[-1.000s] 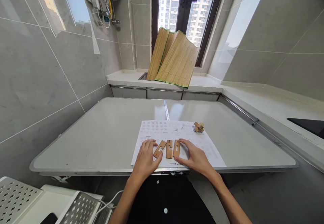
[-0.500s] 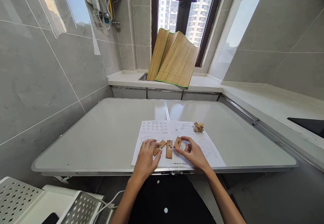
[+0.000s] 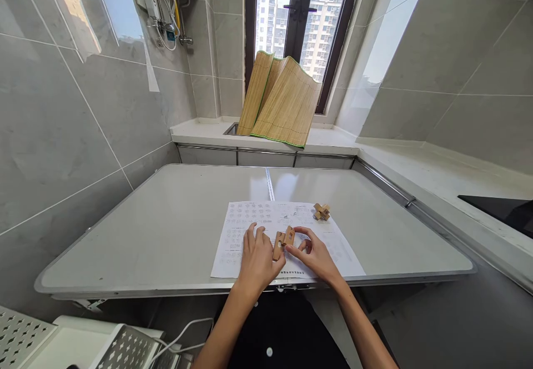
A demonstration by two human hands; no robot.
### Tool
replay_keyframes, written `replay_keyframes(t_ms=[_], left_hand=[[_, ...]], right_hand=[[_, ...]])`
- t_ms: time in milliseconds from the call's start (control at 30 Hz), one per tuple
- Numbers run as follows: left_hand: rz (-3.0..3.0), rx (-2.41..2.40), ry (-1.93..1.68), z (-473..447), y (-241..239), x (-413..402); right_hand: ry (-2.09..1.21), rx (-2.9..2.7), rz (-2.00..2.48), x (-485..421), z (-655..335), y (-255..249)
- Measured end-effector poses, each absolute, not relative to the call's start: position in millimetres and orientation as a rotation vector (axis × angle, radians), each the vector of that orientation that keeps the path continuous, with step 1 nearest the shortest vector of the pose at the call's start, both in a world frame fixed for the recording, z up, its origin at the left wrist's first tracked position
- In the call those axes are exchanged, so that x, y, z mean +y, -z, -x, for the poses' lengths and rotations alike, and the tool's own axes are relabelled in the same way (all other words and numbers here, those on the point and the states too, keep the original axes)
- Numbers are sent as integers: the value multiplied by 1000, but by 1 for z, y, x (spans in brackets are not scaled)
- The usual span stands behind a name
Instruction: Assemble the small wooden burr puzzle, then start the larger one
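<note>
My left hand (image 3: pixel 258 258) and my right hand (image 3: pixel 314 255) meet over a printed instruction sheet (image 3: pixel 250 222) on a grey table (image 3: pixel 166 219). Between their fingertips are flat wooden puzzle pieces (image 3: pixel 283 241), tilted and pressed together. The left fingers curl round the left-hand piece, while the right thumb and forefinger pinch the right-hand one. How many pieces sit between them I cannot tell. An assembled wooden cross puzzle (image 3: pixel 321 211) rests on the sheet's far right corner, apart from both hands.
A rolled bamboo mat (image 3: pixel 283 99) leans against the window on the back counter. A dark cooktop (image 3: pixel 499 210) lies at the right. White perforated metal racks (image 3: pixel 125 347) and a cable sit below the table's near left edge.
The three pieces lay flat side by side; both hands lifted the outer ones and brought them together near the middle. The view shifted slightly left and down.
</note>
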State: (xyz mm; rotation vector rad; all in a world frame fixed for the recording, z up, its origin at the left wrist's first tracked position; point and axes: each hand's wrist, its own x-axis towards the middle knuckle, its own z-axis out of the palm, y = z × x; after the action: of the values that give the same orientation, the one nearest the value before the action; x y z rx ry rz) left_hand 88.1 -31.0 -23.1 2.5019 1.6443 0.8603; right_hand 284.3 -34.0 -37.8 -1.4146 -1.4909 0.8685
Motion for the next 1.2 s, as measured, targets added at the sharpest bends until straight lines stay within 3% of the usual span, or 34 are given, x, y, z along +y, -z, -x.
replay_keyframes(t_ms=[467, 900, 1200], left_hand=[[-2228, 1365, -1105, -93, 17, -34], [-1333, 998, -1113, -101, 22, -46], [-1019, 896, -1196, -99, 23, -47]], right_hand=[[-864, -1435, 1405, -37, -283, 35], [-993, -1265, 1286, -36, -286, 38], [-1034, -1195, 1249, -39, -289, 39]])
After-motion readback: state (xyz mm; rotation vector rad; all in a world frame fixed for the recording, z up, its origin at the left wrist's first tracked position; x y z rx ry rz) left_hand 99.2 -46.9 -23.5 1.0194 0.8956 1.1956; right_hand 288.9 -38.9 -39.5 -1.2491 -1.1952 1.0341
